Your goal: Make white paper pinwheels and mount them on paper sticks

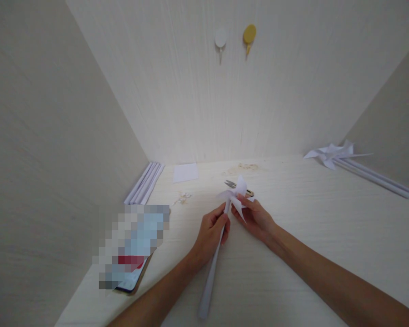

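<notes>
Paper pinwheel point(234, 196) between both hands

Two bare forearms reach in from the lower edge, with no sleeves, watch or bracelet showing. The left hand point(209, 236) and right hand point(255, 218) wear no gloves or rings.

A single view comes from a camera worn on the person's head, facing forward and down onto the pale wood-grain bench point(293, 254). It sits close: both forearms enter from the bottom edge of the frame and meet near the centre. The back wall fills the upper middle of the frame, with side walls slanting in at the left and right edges. There is no second view to overlap with.
</notes>
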Action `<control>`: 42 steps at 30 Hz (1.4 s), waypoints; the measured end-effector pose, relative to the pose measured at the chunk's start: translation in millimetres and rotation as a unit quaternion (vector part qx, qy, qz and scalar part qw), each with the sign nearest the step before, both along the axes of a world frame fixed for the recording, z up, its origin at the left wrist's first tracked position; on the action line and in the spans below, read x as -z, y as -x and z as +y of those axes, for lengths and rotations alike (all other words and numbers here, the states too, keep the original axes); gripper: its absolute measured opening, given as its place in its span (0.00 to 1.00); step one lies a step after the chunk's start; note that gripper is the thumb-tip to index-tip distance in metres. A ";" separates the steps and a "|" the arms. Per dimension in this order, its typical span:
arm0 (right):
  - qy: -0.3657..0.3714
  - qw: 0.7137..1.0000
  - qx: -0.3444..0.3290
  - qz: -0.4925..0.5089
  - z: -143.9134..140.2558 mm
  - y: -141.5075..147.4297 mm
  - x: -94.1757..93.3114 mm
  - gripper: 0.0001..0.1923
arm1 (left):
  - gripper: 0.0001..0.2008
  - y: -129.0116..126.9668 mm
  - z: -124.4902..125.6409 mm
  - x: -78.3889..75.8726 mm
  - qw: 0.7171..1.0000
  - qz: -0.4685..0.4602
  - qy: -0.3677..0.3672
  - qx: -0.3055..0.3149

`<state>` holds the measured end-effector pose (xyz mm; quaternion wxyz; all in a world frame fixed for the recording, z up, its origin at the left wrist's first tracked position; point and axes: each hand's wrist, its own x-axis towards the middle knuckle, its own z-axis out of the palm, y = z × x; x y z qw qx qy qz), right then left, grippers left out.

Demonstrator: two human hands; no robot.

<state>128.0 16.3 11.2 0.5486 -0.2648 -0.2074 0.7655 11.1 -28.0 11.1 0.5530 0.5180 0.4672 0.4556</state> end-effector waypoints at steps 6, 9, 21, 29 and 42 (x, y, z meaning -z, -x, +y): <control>-0.046 0.999 -0.019 -0.004 -0.3 0.6 3.3 0.10 | 0.15 1.2 0.9 2.0 1.000 -0.013 -0.012 0.020; -0.060 0.998 -0.026 0.001 -0.6 0.4 3.9 0.09 | 0.14 1.5 0.7 0.7 1.000 -0.012 -0.006 0.026; -0.044 0.999 -0.031 -0.001 1.8 -1.5 3.2 0.10 | 0.14 0.7 -1.1 2.0 0.999 -0.007 -0.034 0.033; -0.059 0.997 -0.031 -0.033 1.5 0.0 3.3 0.12 | 0.16 -2.0 2.0 3.5 0.998 -0.035 -0.058 -0.017; -0.156 0.915 0.063 -0.367 -32.3 -6.6 4.1 0.15 | 0.19 3.1 3.5 -0.8 0.973 -0.178 0.050 -0.141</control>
